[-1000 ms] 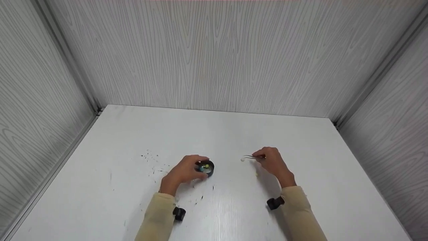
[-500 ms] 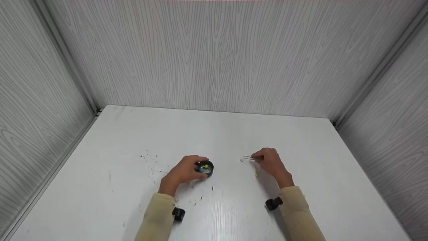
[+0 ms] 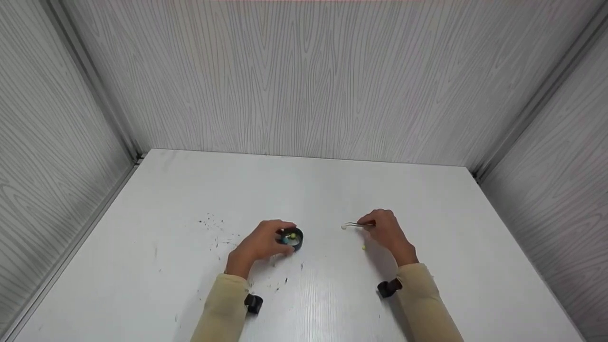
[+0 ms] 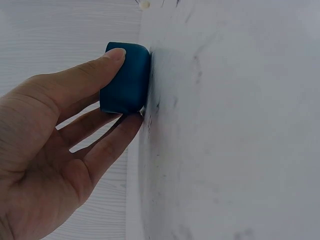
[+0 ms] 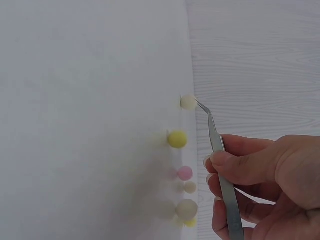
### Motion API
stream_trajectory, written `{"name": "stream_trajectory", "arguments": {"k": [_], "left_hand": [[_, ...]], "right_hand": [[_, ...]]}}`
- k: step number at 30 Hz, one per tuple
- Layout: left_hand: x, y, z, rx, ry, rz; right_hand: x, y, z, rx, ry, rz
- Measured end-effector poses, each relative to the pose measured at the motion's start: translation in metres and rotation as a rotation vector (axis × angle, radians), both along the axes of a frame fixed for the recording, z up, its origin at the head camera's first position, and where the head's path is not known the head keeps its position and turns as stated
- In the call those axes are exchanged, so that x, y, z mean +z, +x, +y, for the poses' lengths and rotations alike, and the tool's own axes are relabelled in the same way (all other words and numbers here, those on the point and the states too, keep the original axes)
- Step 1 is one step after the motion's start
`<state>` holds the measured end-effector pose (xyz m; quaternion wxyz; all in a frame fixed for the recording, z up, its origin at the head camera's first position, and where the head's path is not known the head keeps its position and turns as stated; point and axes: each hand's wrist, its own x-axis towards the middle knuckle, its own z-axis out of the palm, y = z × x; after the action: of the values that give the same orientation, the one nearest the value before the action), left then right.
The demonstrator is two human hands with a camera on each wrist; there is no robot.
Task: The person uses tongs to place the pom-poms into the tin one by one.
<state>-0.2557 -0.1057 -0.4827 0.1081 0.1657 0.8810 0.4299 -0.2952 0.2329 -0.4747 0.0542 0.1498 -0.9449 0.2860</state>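
Note:
My left hand [image 3: 261,242] holds a small round blue container [image 4: 127,85] on the white table, thumb on one side and fingers on the other. In the head view its dark rim [image 3: 300,241] surrounds several small balls, including a yellow ball [image 3: 293,235] and a blue ball [image 3: 285,241]. To the right, my right hand [image 3: 387,232] pinches bent-tip metal tweezers [image 5: 225,185] between thumb and fingers. The tweezers' tip meets a cream-white ball [image 5: 188,102] at the table surface; whether they grip it firmly I cannot tell.
Near the right hand on the table [image 3: 323,190] lie a yellow ball [image 5: 177,139], a pink ball [image 5: 185,173], a larger white ball [image 5: 187,209] and more small balls. Dark specks [image 3: 213,223] mark the table left of the container. Wood-grain panels [image 3: 304,85] enclose the back and sides.
The tweezers' arms, apart one second ago, have come closer together at the white ball. The right hand has shifted very slightly; the left hand and container keep their place.

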Motion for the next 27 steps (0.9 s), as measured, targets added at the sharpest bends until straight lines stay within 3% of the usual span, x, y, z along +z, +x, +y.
{"name": "stream_trajectory", "arguments": {"k": [7,27], "left_hand": [[0.0018,0.0012,0.0011,0.004,0.000,-0.002],[0.0013,-0.0001,0.0007,0.001,-0.010,-0.014]], "right_hand": [[0.0015,0.0008,0.0007,-0.012,-0.034,-0.039],[0.0076,0.0021,-0.0009,0.026,-0.023,0.017]]}}
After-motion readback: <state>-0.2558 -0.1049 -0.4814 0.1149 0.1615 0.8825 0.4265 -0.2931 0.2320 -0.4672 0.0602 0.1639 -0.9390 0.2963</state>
